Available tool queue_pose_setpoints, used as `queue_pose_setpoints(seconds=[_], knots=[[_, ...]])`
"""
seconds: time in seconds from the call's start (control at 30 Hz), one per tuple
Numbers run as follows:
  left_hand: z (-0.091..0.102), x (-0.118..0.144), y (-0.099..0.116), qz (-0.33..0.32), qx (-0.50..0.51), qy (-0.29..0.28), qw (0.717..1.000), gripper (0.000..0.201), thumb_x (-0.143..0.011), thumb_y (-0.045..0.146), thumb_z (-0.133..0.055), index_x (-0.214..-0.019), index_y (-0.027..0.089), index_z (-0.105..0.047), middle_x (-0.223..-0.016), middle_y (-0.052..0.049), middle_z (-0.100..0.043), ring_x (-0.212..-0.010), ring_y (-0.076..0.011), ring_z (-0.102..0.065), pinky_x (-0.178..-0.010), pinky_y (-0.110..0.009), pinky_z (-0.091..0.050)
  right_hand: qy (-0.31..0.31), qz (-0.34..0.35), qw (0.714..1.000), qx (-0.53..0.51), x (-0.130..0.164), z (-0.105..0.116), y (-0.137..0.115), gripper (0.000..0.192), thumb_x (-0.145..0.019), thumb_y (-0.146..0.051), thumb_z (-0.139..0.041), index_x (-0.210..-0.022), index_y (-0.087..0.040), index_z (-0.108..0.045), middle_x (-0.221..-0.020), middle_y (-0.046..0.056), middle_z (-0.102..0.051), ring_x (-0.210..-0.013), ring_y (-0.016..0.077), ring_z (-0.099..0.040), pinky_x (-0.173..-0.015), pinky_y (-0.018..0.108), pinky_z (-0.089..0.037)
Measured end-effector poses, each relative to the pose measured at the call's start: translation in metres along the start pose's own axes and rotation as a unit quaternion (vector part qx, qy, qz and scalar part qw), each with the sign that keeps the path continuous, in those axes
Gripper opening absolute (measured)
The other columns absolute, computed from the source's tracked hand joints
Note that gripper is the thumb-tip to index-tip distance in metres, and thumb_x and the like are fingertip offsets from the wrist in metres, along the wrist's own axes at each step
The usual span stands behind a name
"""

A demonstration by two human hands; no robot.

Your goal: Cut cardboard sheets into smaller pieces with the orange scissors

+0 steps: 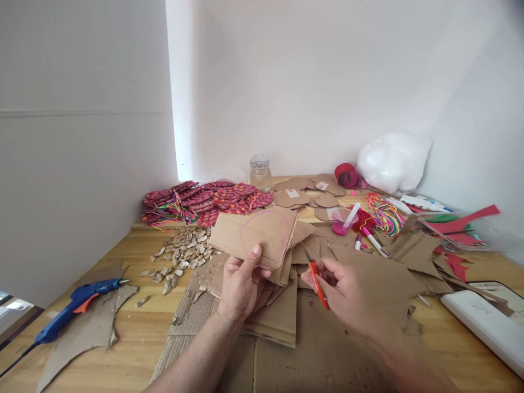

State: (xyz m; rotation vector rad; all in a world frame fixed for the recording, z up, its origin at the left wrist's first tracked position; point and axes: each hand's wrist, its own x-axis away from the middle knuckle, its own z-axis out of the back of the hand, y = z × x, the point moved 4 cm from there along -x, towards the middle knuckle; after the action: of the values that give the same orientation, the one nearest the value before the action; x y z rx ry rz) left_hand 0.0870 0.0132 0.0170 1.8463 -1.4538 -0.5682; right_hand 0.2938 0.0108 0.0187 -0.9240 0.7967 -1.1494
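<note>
My left hand [244, 284] grips a piece of cardboard [266, 234], thumb on its face and fingers behind. A heart-like outline in pink or purple is drawn on that piece. Just to the right, my right hand [338, 284] is closed around the orange handles of a pair of scissors [314, 275]. The dark blades point up and to the left, apart from the cardboard. Under both hands lies a pile of loose cardboard pieces [278, 330]; part of the pile is hidden by my left hand and forearm.
At left, a blue glue gun [79, 305] rests on a cardboard scrap [92, 333]. Behind are shells [188, 251], patterned red pieces [213, 199], a glass jar [260, 173], cut cardboard shapes [290, 197] and a pink cup [341, 224]. A white case [487, 322] sits at right.
</note>
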Motion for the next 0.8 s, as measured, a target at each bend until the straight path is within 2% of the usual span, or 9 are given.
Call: queue_pose_setpoints(seconds=[0.1, 0.2, 0.33, 0.5, 0.8], knots=[[-0.002, 0.003, -0.001, 0.009, 0.004, -0.011, 1.0, 0.039, -0.063, 0.028, -0.093, -0.093, 0.015, -0.074, -0.083, 0.0, -0.074, -0.059, -0.0096, -0.064, -0.04, -0.016, -0.052, -0.038, -0.01, 0.992, -0.118, -0.001, -0.006, -0.003, 0.035, -0.091, -0.051, -0.063, -0.076, -0.021, -0.052, -0.063, -0.005, -0.043, -0.057, 0.0123, -0.036, -0.053, 0.025, -0.026], [-0.004, 0.006, -0.005, 0.019, -0.009, -0.025, 0.999, 0.038, -0.066, 0.027, -0.092, -0.096, 0.014, -0.074, -0.085, -0.001, -0.074, -0.058, -0.0091, -0.062, -0.04, -0.017, -0.052, -0.081, 0.022, 0.979, -0.187, 0.0, -0.009, -0.014, 0.04, -0.093, -0.053, -0.061, -0.073, -0.022, -0.045, -0.065, -0.005, -0.042, -0.06, 0.0125, -0.035, -0.054, 0.025, -0.026], [-0.006, 0.009, -0.008, 0.021, -0.027, -0.046, 0.998, 0.035, -0.068, 0.028, -0.091, -0.094, 0.012, -0.074, -0.086, -0.003, -0.074, -0.057, -0.0093, -0.062, -0.039, -0.016, -0.052, -0.095, 0.034, 0.982, -0.159, 0.001, -0.009, -0.021, 0.046, -0.096, -0.059, -0.054, -0.073, -0.022, -0.043, -0.068, -0.003, -0.044, -0.063, 0.013, -0.035, -0.057, 0.026, -0.028], [-0.007, 0.01, -0.011, 0.023, -0.058, -0.062, 0.996, 0.032, -0.07, 0.031, -0.089, -0.09, 0.012, -0.074, -0.083, -0.003, -0.074, -0.053, -0.0087, -0.06, -0.038, -0.016, -0.05, -0.078, 0.024, 0.99, -0.117, 0.002, -0.005, -0.02, 0.052, -0.095, -0.068, -0.047, -0.072, -0.021, -0.045, -0.067, -0.003, -0.042, -0.062, 0.0134, -0.036, -0.056, 0.026, -0.029], [-0.007, 0.014, -0.013, 0.035, -0.085, -0.057, 0.994, 0.032, -0.069, 0.034, -0.089, -0.087, 0.012, -0.073, -0.079, -0.003, -0.072, -0.047, -0.0071, -0.057, -0.037, -0.016, -0.048, -0.061, 0.026, 0.993, -0.095, 0.002, -0.003, -0.018, 0.052, -0.095, -0.067, -0.05, -0.071, -0.021, -0.045, -0.065, -0.004, -0.042, -0.061, 0.0134, -0.038, -0.056, 0.026, -0.032]])
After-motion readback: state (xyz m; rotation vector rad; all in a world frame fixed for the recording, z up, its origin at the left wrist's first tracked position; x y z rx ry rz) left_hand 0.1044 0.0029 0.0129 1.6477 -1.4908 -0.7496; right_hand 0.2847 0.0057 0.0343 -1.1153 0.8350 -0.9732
